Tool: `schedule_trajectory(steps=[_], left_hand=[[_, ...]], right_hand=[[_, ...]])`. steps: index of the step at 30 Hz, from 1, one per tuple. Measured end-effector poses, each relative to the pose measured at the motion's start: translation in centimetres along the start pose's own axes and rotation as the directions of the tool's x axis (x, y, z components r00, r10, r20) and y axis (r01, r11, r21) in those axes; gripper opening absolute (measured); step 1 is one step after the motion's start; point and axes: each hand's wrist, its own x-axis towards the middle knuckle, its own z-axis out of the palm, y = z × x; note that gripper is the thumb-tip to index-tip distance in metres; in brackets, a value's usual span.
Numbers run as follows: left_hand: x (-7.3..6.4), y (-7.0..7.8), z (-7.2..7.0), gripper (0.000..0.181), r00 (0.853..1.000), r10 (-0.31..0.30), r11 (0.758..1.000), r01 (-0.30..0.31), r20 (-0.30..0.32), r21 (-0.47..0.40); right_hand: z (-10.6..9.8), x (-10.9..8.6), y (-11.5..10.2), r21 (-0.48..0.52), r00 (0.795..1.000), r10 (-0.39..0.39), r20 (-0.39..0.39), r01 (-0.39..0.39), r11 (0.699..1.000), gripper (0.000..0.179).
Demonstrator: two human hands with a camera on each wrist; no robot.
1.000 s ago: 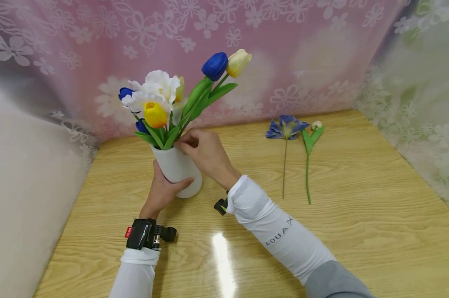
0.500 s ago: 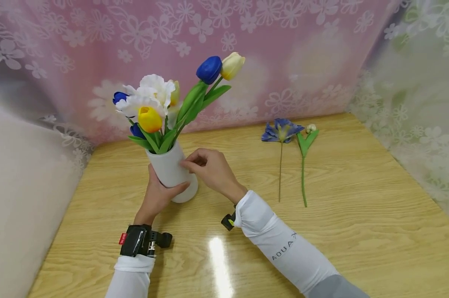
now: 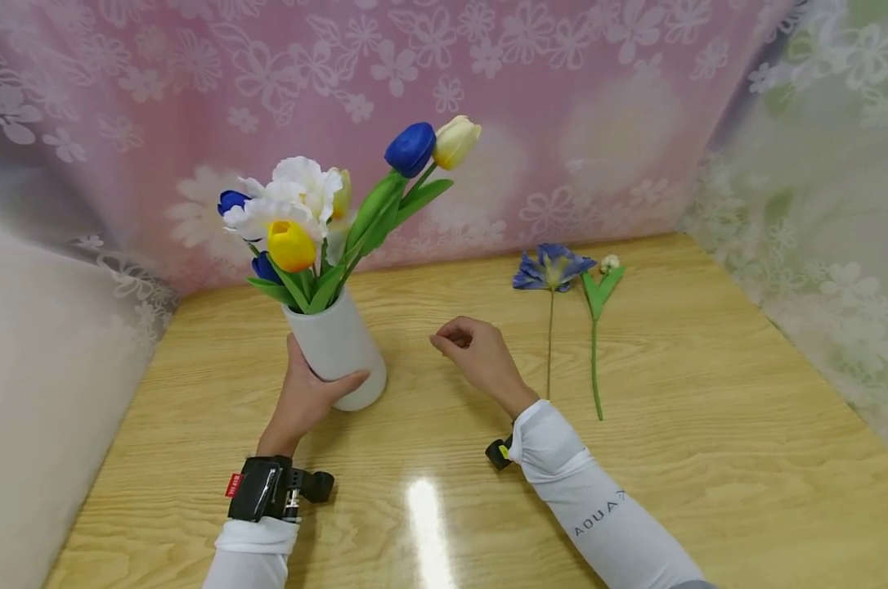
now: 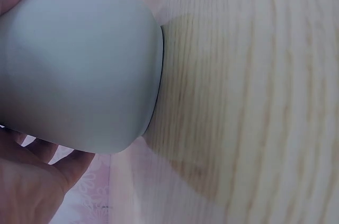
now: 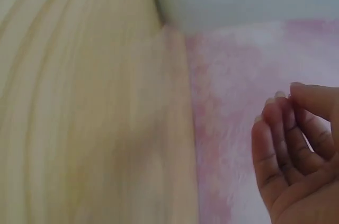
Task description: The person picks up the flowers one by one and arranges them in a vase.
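Observation:
My left hand (image 3: pixel 304 402) grips the lower part of a white vase (image 3: pixel 334 348), with the thumb across its front. In the left wrist view, fingers of that hand show on both sides of the vase wall. A white flower (image 3: pixel 297 192), a yellow tulip (image 3: pixel 291 246), a blue tulip (image 3: pixel 410 150) and a cream tulip (image 3: pixel 456 142) stand in the vase among green leaves. To the right of the vase, my right hand (image 3: pixel 481 360) is above the table, its fingers loosely bent and holding nothing. The blue-purple flower (image 3: pixel 553 268) lies nearest to it.
Beside the blue-purple flower lies a stem with green leaves and a small white bud (image 3: pixel 597 298). Both lie on the wooden table (image 3: pixel 672 393). Pink floral cloth (image 3: pixel 562 106) hangs behind the table, and a pale patterned cloth (image 3: pixel 827 213) borders its right side.
My right hand has let go near the vase's mouth and moved down and right, away from it. My left hand keeps its hold, and the blue and cream tulips stay in the vase.

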Motion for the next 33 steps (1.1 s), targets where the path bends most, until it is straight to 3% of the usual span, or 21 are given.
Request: schedule_trajectory(steps=[7,16,21,25,33], left_hand=[[0.1,0.0,0.1,0.101,1.0,-0.002,1.0,0.002,-0.005,0.006],[-0.1,0.0,0.1,0.102,1.0,-0.021,1.0,0.021,-0.006,0.018],[-0.1,0.0,0.0,0.101,1.0,-0.029,0.999,0.029,0.002,0.014],[-0.2,0.1,0.0,0.101,0.999,-0.034,0.999,0.034,0.01,0.013],[-0.4,0.3,0.1,0.1,0.999,-0.031,0.999,0.031,0.011,-0.018]], right_hand=[[-3.0,-0.4,2.4,-0.163,0.996,0.075,-0.039,-0.08,0.983,0.018],[-7.8,-1.4,5.6,-0.334,0.969,0.208,-0.133,-0.241,0.911,0.031],[-10.0,-2.2,6.5,-0.372,0.952,0.278,-0.126,-0.305,0.877,0.037],[-10.9,-2.5,6.8,-0.4,0.938,0.331,-0.102,-0.343,0.85,0.038],[-11.4,-2.8,6.8,-0.427,0.931,0.349,-0.109,-0.361,0.829,0.033]])
